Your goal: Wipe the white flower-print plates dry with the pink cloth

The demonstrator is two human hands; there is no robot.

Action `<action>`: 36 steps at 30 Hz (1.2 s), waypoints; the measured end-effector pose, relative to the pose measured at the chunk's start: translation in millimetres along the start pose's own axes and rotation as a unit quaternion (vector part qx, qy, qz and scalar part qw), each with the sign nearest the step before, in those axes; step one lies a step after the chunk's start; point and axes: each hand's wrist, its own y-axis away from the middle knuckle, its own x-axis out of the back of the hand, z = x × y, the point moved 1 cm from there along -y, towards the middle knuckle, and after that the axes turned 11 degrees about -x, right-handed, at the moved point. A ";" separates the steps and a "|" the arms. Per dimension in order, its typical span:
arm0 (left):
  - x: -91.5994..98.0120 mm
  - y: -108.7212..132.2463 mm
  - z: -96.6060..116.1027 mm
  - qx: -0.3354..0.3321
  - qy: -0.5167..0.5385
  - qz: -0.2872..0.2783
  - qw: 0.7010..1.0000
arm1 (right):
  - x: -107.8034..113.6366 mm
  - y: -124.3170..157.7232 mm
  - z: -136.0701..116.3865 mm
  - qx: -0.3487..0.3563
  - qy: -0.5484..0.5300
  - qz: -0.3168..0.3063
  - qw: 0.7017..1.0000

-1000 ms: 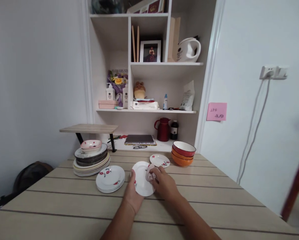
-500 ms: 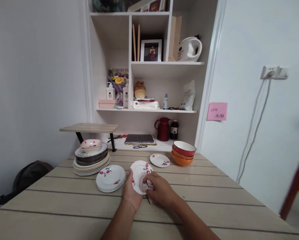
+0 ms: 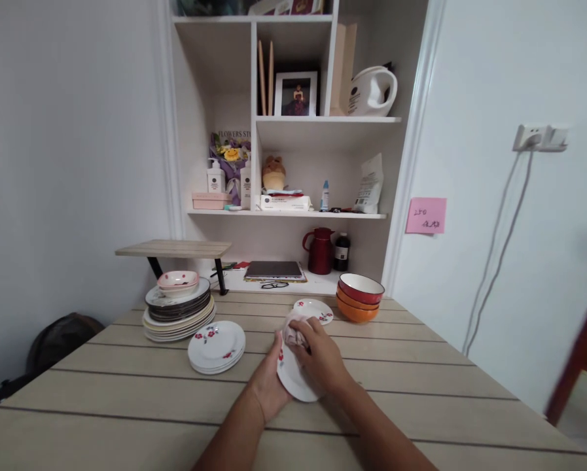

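Observation:
My left hand (image 3: 268, 383) grips a small white plate (image 3: 293, 383) with red flowers, held tilted above the wooden table (image 3: 126, 392). My right hand (image 3: 320, 360) is closed on a crumpled pale cloth (image 3: 296, 333) and presses it against the plate's upper face. Left of my hands lies a short stack of matching floral plates (image 3: 216, 345). One more floral plate (image 3: 317, 307) lies flat just beyond the cloth.
A tall stack of large plates (image 3: 178, 314) topped by a pink bowl (image 3: 178, 281) stands at the back left. Stacked red and orange bowls (image 3: 360, 297) sit at the back right. Behind is a shelf unit (image 3: 286, 131) with a red jug (image 3: 319, 252).
The plate has turned and shifted right and nearer in my left hand. My right hand with the cloth moved from the plate's lower part up to its top edge.

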 end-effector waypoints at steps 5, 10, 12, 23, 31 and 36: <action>-2.2 -0.5 1.7 -0.026 0.033 -0.006 0.999 | -6.7 11.2 -19.9 0.089 -0.052 -0.078 0.992; 10.6 -4.7 14.0 -0.128 0.046 0.070 0.988 | -6.9 16.4 -20.1 0.143 -0.072 -0.170 0.972; 17.1 -6.5 20.7 -0.174 0.052 0.103 0.978 | -7.0 15.5 -15.7 0.136 -0.056 -0.185 0.972; -0.9 -2.2 6.9 -0.054 0.045 -0.010 0.997 | -0.2 -3.1 7.8 -0.027 0.025 -0.031 0.999; 1.4 -2.2 6.5 -0.079 0.055 0.018 0.995 | -7.9 14.8 -21.1 0.126 -0.037 -0.126 0.983; 16.2 -5.6 21.9 -0.196 0.075 0.134 0.968 | -11.1 16.6 -19.8 0.121 -0.040 -0.165 0.978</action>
